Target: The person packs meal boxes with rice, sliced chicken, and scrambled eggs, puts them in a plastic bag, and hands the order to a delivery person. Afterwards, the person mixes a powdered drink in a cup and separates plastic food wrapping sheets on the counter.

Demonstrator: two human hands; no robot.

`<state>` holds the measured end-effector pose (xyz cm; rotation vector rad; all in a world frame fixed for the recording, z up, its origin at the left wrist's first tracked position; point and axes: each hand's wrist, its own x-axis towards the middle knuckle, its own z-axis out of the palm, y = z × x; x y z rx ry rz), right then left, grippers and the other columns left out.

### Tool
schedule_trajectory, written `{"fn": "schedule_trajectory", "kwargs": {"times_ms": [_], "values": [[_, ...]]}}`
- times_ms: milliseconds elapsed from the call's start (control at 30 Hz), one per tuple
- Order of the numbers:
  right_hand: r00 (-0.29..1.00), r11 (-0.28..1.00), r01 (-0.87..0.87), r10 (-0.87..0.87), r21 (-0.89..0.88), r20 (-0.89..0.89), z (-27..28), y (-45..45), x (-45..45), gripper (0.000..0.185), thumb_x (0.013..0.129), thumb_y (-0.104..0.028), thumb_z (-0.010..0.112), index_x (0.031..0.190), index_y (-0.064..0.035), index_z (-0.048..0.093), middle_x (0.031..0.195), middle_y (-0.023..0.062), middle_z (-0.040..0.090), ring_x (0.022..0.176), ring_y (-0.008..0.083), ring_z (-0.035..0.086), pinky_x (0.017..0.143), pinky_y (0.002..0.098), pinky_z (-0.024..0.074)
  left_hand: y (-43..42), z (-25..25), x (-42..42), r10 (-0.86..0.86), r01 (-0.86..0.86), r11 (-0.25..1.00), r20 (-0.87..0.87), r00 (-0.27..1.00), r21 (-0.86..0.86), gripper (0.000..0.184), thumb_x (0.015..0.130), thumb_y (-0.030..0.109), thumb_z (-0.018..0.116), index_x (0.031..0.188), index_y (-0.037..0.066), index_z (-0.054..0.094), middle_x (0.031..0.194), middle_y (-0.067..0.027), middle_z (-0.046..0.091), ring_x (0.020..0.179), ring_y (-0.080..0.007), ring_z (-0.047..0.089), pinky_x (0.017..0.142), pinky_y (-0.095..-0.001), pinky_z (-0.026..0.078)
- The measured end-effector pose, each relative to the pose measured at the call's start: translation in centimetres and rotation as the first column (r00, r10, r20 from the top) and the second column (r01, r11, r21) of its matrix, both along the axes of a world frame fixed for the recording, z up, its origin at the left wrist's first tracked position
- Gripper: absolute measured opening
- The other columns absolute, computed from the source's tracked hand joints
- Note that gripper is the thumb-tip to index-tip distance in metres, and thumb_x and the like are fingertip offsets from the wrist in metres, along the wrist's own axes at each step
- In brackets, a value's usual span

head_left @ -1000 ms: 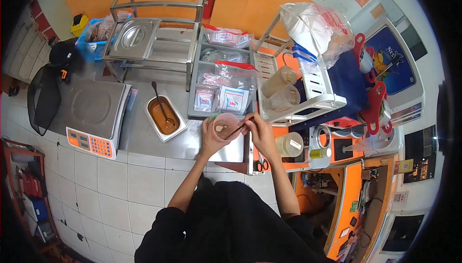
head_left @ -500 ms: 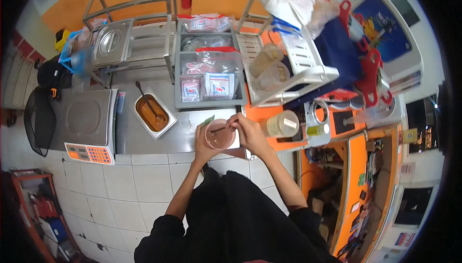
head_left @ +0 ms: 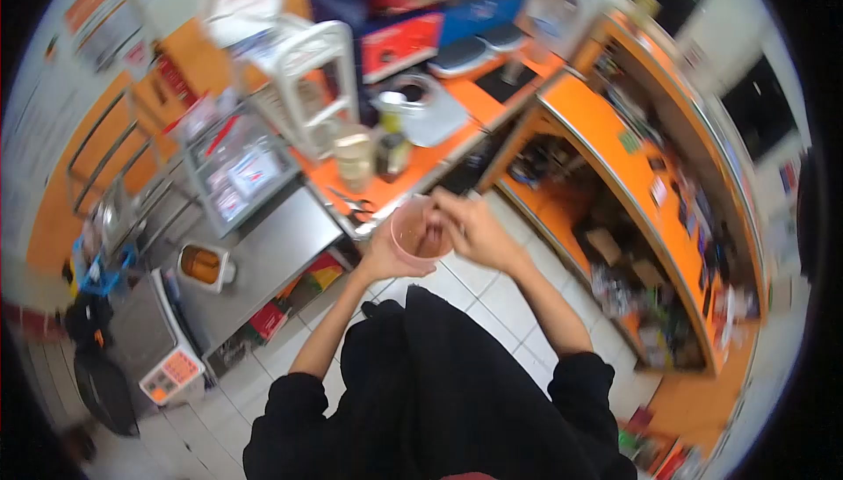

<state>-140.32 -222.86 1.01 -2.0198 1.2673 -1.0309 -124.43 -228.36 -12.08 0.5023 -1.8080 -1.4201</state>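
A pink cup [head_left: 411,232] is tilted toward me in front of my body, over the floor by the counter's corner. My left hand [head_left: 384,256] is wrapped round its left side and base. At the cup's right rim is my right hand [head_left: 470,227], its fingers closed and blurred by motion. A thin dark utensil seems to run from those fingers into the cup, though its outline is smeared. The cup's contents are too blurred to make out.
A steel counter [head_left: 290,243] at left bears a pan of brown sauce [head_left: 204,265], a scale [head_left: 173,373] and a grey bin [head_left: 237,173] of packets. Jars and scissors [head_left: 356,206] lie on the orange counter [head_left: 386,194]. Orange shelves [head_left: 615,155] stand at right.
The view has swung to the right, so the steel counter now appears farther left and the orange shelves nearer. The cup has moved away from the steel counter, with both hands still at it.
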Motion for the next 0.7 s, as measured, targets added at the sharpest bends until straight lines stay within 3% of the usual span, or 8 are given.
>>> {"fn": "schedule_trajectory", "kwargs": {"times_ms": [100,233,300,367,433,567,600,700], "values": [[0.955,0.939,0.281,-0.293,-0.2,-0.033,2.4,5.4,-7.7,0.002,0.08,-0.001,0.049,0.082,-0.0002,0.049,0.064,0.0154,0.055,0.058,0.0277,0.058,0.055,0.0328,0.0452,3.8,4.1,-7.8,-0.305,0.306,0.952,0.07,0.95,-0.004,0.096,0.044,0.021,0.086,0.125,0.0,0.04,0.119,-0.0106,0.052,0.11,-0.0188,0.05,0.096,-0.0333,0.038],[0.91,0.934,0.351,-0.358,-0.07,-0.209,5.0,17.1,-15.5,0.005,0.081,-0.002,0.048,0.077,0.0006,0.049,0.061,0.0146,0.054,0.055,0.0258,0.057,0.053,0.0325,0.0439,9.3,3.3,-20.5,-0.668,0.679,0.731,0.133,0.732,-0.065,0.098,0.048,0.019,0.086,0.129,0.001,0.033,0.129,-0.0117,0.04,0.121,-0.0208,0.038,0.103,-0.0363,0.029],[0.833,0.822,0.554,-0.547,-0.131,0.087,5.7,22.3,-20.1,0.005,0.079,-0.002,0.049,0.08,0.0011,0.052,0.062,0.0154,0.055,0.053,0.0286,0.054,0.053,0.0327,0.0441,13.3,3.6,-26.7,-0.794,0.815,0.569,0.185,0.579,-0.106,0.094,0.045,0.024,0.085,0.125,0.004,0.039,0.12,-0.0094,0.049,0.112,-0.0209,0.046,0.096,-0.0353,0.037],[0.651,0.643,0.678,-0.75,-0.356,-0.115,6.3,27.7,-24.5,0.006,0.077,-0.003,0.051,0.077,0.002,0.053,0.063,0.0157,0.056,0.053,0.0293,0.055,0.053,0.0328,0.0444,18.2,4.8,-32.1,-0.892,0.893,0.45,0.055,0.45,-0.014,0.095,0.048,0.023,0.085,0.127,0.005,0.037,0.121,-0.0077,0.048,0.112,-0.0211,0.046,0.097,-0.0361,0.036],[0.639,0.705,0.691,-0.699,-0.161,-0.32,6.4,33.3,-27.1,0.01,0.075,-0.007,0.053,0.075,0.0023,0.056,0.063,0.0155,0.057,0.054,0.0285,0.056,0.054,0.0329,0.0447,22.2,4.5,-37.9,-0.946,0.943,0.322,0.015,0.324,-0.089,0.094,0.048,0.023,0.085,0.127,0.005,0.037,0.121,-0.0077,0.048,0.112,-0.0212,0.047,0.097,-0.0363,0.037],[0.475,0.459,0.879,-0.864,-0.13,0.166,8.8,42.1,-33.0,0.013,0.077,-0.01,0.054,0.077,0.0027,0.056,0.062,0.0142,0.056,0.055,0.0239,0.059,0.055,0.0347,0.0455,30.2,6.0,-47.8,-0.995,0.981,-0.072,-0.08,-0.058,0.18,0.098,0.046,0.027,0.085,0.127,0.003,0.037,0.12,-0.0098,0.049,0.111,-0.0236,0.048,0.096,-0.0381,0.038],[0.423,0.39,0.858,-0.905,-0.335,0.03,9.6,44.3,-34.8,0.012,0.077,-0.009,0.053,0.076,0.0027,0.056,0.062,0.0158,0.056,0.054,0.0263,0.057,0.054,0.0348,0.0447,32.6,7.3,-50.4,-0.977,0.967,-0.198,-0.108,-0.182,0.163,0.101,0.043,0.031,0.085,0.127,0.002,0.037,0.121,-0.0113,0.049,0.112,-0.0246,0.048,0.095,-0.0393,0.038],[0.358,0.452,0.867,-0.859,-0.211,-0.367,10.6,49.6,-39.1,0.01,0.076,-0.007,0.053,0.078,0.0023,0.056,0.061,0.0179,0.055,0.054,0.0301,0.055,0.051,0.0334,0.0439,38.7,9.8,-57.5,-0.908,0.894,-0.411,-0.168,-0.384,0.177,0.1,0.042,0.031,0.085,0.126,0.003,0.038,0.121,-0.0118,0.049,0.112,-0.0245,0.048,0.095,-0.0389,0.038]]}}
